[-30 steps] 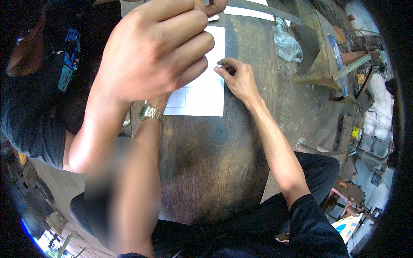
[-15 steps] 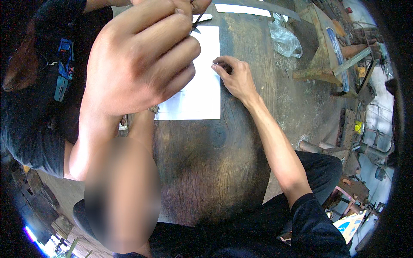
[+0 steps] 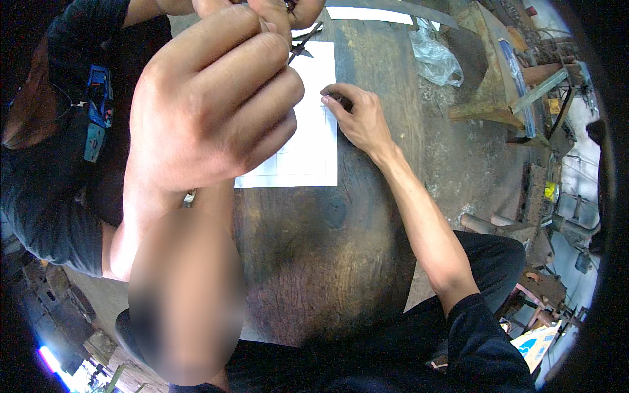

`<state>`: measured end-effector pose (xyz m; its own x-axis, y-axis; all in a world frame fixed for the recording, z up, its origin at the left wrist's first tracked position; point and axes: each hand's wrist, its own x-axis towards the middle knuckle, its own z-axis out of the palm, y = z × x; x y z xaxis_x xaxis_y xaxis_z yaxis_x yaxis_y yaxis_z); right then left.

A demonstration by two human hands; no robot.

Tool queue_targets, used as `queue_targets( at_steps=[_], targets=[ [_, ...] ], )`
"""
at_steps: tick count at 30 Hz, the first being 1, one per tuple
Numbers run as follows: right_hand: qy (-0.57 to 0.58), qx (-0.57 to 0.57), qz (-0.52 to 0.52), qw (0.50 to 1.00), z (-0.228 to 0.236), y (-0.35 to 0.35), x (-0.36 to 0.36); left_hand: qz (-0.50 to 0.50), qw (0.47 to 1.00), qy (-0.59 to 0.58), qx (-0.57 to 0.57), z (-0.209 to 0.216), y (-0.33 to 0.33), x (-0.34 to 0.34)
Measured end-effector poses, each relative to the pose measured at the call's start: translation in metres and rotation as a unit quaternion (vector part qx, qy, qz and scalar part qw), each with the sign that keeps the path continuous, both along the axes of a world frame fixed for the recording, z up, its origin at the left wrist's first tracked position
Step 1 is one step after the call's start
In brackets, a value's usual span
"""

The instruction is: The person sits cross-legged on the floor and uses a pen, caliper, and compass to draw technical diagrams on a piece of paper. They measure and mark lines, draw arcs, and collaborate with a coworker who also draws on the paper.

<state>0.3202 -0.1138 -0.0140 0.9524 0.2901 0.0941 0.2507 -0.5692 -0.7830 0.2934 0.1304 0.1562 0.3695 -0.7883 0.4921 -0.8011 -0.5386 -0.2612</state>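
A white sheet of paper [image 3: 304,167] with thin drawn lines lies on the dark wooden table [image 3: 321,262]. My right hand [image 3: 357,121] rests at its right edge, with thumb and forefinger tips close together in a pinch; whatever may be between them is too small to make out. My left forearm [image 3: 214,196] runs up from the lower left, partly under a blur. A co-worker's large hand [image 3: 216,98], close to the camera, hides my left hand. The co-worker's other hand [image 3: 282,10] meets it at the top edge. Just below them shows a thin dark pointed object [image 3: 300,50].
The co-worker's dark sleeve [image 3: 52,223] fills the left side. Beyond the paper lie a white strip [image 3: 370,14] and a grey metal strip [image 3: 426,13]. A clear plastic bag [image 3: 436,62] is to the right, near a rusty metal frame [image 3: 485,108]. Pipes [image 3: 481,224] lie farther right.
The view has shifted slightly. The co-worker's fingers at the top have moved a little, and more of the dark pointed object shows. My right hand stays at the paper's edge.
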Motion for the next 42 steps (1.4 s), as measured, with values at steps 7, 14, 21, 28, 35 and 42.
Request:
queue_targets(
  at_steps=[7, 14, 21, 28, 35, 42],
  targets=[
    [-0.058, 0.063, 0.048, 0.995, 0.002, 0.037, 0.016, -0.008, 1.000, -0.006, -0.002, 0.008, -0.001, 0.001],
    [-0.095, 0.066, 0.095, 0.989, 0.001, 0.065, 0.031, -0.026, 0.999, -0.016, -0.034, 0.009, -0.004, 0.006],
    [-0.087, 0.045, 0.116, 0.988, 0.005, 0.070, 0.049, -0.023, 0.999, -0.020, -0.010, 0.007, 0.002, 0.007],
    [-0.120, 0.035, 0.145, 0.981, -0.002, 0.078, 0.058, -0.025, 1.000, -0.011, -0.006, 0.001, 0.007, 0.005],
    [-0.166, 0.023, 0.151, 0.974, -0.016, 0.083, 0.061, -0.025, 1.000, -0.003, -0.004, -0.002, 0.010, 0.002],
    [-0.141, 0.005, 0.137, 0.981, -0.019, 0.081, 0.062, -0.022, 1.000, -0.004, -0.006, -0.006, 0.009, -0.003]
  ],
)
